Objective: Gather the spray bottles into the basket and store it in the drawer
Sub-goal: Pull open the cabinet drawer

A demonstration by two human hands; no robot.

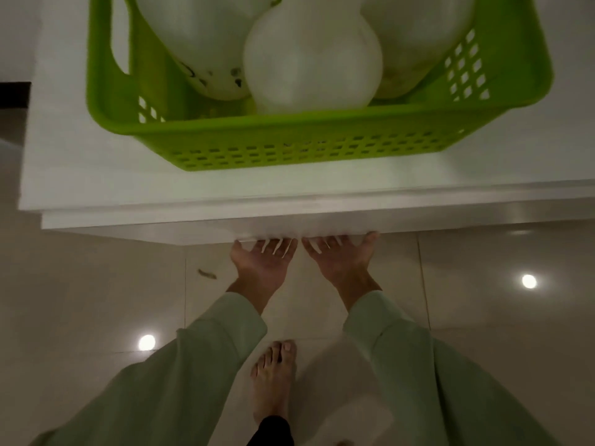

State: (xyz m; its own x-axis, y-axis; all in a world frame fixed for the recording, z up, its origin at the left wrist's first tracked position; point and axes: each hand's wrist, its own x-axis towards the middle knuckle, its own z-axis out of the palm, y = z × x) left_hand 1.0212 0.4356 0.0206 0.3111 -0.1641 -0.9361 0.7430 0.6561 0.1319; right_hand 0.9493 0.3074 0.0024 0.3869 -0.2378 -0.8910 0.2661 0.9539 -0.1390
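A lime-green perforated basket (289, 123) stands on the white cabinet top (80, 156). Three white translucent spray bottles lie in it: one in the middle (312, 59), one at the left (199, 37), one at the right (415, 43); their heads are out of frame. Below the top's front edge runs a white drawer front (161, 225). My left hand (262, 262) and my right hand (341, 259) are side by side, palms up. Their fingers hook under the drawer front's lower edge, with the fingertips hidden behind it.
Under me is a glossy pale tiled floor (483, 317) with bright lamp reflections. My bare foot (273, 381) stands just in front of the cabinet. A small dark scrap (206, 274) lies on the tile at the left. The cabinet's left corner ends near a dark strip.
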